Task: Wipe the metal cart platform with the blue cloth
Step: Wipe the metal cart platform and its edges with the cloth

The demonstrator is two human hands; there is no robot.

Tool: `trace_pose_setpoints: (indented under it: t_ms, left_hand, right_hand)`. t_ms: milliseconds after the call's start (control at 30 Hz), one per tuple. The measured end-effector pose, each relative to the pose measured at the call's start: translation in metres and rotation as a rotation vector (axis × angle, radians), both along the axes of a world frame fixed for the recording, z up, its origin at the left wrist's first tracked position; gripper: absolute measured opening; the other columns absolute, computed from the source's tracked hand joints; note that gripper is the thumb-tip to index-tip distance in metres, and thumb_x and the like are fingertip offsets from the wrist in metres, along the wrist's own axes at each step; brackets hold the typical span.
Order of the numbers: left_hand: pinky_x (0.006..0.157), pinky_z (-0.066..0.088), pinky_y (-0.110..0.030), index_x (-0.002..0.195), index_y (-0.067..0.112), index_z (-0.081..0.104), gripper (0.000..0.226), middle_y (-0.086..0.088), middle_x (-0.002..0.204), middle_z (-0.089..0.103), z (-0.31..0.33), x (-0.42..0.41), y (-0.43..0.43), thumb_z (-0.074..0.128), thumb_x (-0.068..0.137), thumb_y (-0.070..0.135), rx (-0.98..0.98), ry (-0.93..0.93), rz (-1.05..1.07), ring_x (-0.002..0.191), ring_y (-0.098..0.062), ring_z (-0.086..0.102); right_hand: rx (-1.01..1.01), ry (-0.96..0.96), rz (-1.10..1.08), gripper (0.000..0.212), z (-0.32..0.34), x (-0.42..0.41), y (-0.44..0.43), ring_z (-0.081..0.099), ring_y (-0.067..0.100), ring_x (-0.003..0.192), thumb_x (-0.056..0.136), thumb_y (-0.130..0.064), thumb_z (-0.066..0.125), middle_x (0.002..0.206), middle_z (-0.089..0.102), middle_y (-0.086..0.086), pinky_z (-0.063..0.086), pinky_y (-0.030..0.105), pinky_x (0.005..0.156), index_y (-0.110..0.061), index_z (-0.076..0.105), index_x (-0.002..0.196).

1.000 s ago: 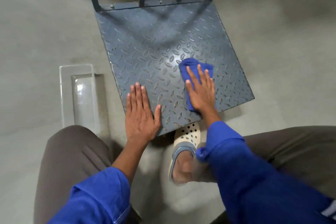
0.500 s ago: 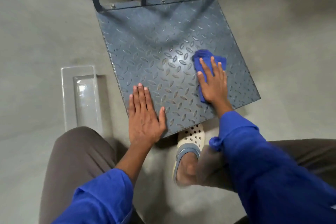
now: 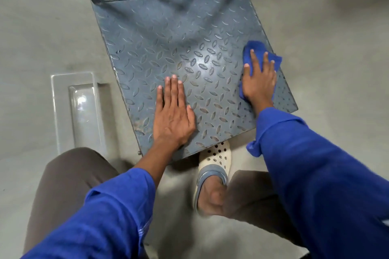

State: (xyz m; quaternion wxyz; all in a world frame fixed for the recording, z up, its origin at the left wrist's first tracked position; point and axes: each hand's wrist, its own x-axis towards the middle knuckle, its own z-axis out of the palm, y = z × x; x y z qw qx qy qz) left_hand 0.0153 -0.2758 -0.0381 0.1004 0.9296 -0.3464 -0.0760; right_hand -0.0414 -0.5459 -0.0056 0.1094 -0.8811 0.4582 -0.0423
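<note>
The metal cart platform [image 3: 168,33] is a blue-grey tread plate on the floor in front of me, with upright bars at its far edge. My right hand [image 3: 258,82] presses flat on the blue cloth [image 3: 255,48] at the platform's right edge; the cloth sticks out past my fingertips and partly over the edge. My left hand [image 3: 172,118] lies flat, fingers together, on the platform's near left part and holds nothing.
A clear plastic tray [image 3: 80,109] lies on the grey floor left of the platform. My foot in a cream perforated clog [image 3: 214,160] sits against the platform's near edge. My knees fill the lower corners.
My right hand has slid the blue cloth from the platform's near middle out to its right edge. My left hand has stayed flat in the same spot.
</note>
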Motion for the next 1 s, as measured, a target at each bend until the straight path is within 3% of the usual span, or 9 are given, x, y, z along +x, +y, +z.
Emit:
trace_pose_setpoints:
  t_ms: [67,167,233,300,433,500,567,900,1000]
  left_hand:
    - [0.137,0.001,-0.055,0.170,-0.001,-0.004,0.078,-0.021,0.180,-0.013,0.000,-0.003,-0.001,0.014,0.108,0.042,-0.010,-0.006,0.009,0.168,-0.033,-0.013]
    - [0.137,0.003,-0.054,0.171,-0.002,0.000,0.078,-0.021,0.180,-0.009,0.001,-0.001,-0.001,0.019,0.107,0.040,-0.040,-0.011,0.020,0.169,-0.032,-0.010]
    - [0.137,0.003,-0.054,0.171,-0.001,-0.002,0.078,-0.021,0.180,-0.010,0.000,-0.003,-0.001,0.019,0.108,0.041,-0.030,-0.015,0.026,0.169,-0.032,-0.010]
    - [0.137,0.002,-0.053,0.171,-0.001,-0.004,0.078,-0.021,0.180,-0.012,0.000,-0.005,0.000,0.018,0.109,0.041,-0.017,-0.020,0.033,0.168,-0.031,-0.013]
    - [0.137,0.001,-0.052,0.170,0.000,-0.006,0.077,-0.020,0.179,-0.016,0.000,-0.006,-0.002,0.011,0.109,0.042,-0.012,-0.021,0.040,0.168,-0.031,-0.016]
    - [0.137,0.002,-0.053,0.170,-0.001,-0.006,0.077,-0.020,0.180,-0.015,0.001,-0.005,-0.002,0.012,0.108,0.042,-0.019,-0.016,0.038,0.168,-0.031,-0.015]
    - [0.137,0.002,-0.053,0.170,-0.001,-0.005,0.077,-0.020,0.180,-0.015,0.002,-0.006,-0.002,0.013,0.108,0.042,-0.020,-0.004,0.039,0.168,-0.031,-0.014]
    - [0.137,0.006,-0.051,0.171,-0.003,0.011,0.074,-0.021,0.181,0.002,0.001,-0.016,0.008,0.023,0.109,0.037,-0.090,0.009,0.112,0.169,-0.031,-0.001]
    - [0.138,0.006,-0.050,0.170,-0.003,0.010,0.074,-0.021,0.181,0.002,-0.003,-0.026,0.025,0.024,0.110,0.037,-0.096,0.007,0.156,0.169,-0.032,-0.002]
  right_hand:
    - [-0.021,0.031,0.068,0.059,0.000,0.011,0.029,0.005,0.033,0.166,0.111,-0.056,0.024,0.180,0.005,0.001,0.010,0.058,0.133,-0.044,0.018,0.168]
    - [-0.013,0.033,0.564,0.055,-0.001,0.007,0.072,0.003,0.026,0.167,0.114,-0.053,0.030,0.180,0.006,-0.008,0.004,0.047,0.134,-0.046,0.021,0.167]
    - [0.021,0.009,0.666,0.053,0.000,0.003,0.055,0.004,0.023,0.167,0.114,-0.054,0.035,0.179,0.009,-0.011,0.005,0.046,0.133,-0.049,0.025,0.166]
    - [0.022,0.008,0.526,0.053,0.003,0.008,0.013,0.006,0.025,0.167,0.113,-0.056,0.035,0.179,0.011,-0.008,0.008,0.049,0.133,-0.050,0.025,0.165]
    - [0.047,0.005,-0.014,0.059,0.004,0.004,-0.056,0.014,0.036,0.164,0.109,-0.061,0.031,0.179,0.015,0.003,0.016,0.055,0.132,-0.049,0.022,0.166]
    - [0.104,-0.017,-0.235,0.060,0.004,-0.007,-0.046,0.012,0.036,0.165,0.109,-0.059,0.029,0.179,0.013,0.004,0.010,0.052,0.133,-0.048,0.019,0.167]
    - [0.072,0.029,-0.267,0.059,0.000,-0.019,-0.006,0.002,0.034,0.166,0.111,-0.057,0.027,0.180,0.004,0.001,0.003,0.051,0.134,-0.049,0.013,0.168]
    - [0.104,0.038,0.511,0.056,0.000,0.071,0.109,-0.005,0.028,0.167,0.112,-0.054,0.032,0.180,0.003,-0.005,-0.001,0.049,0.135,-0.050,0.020,0.167]
    - [0.088,-0.033,0.618,0.054,-0.006,0.044,0.138,0.000,0.027,0.167,0.112,-0.053,0.034,0.180,0.009,-0.006,0.003,0.047,0.135,-0.049,0.026,0.166]
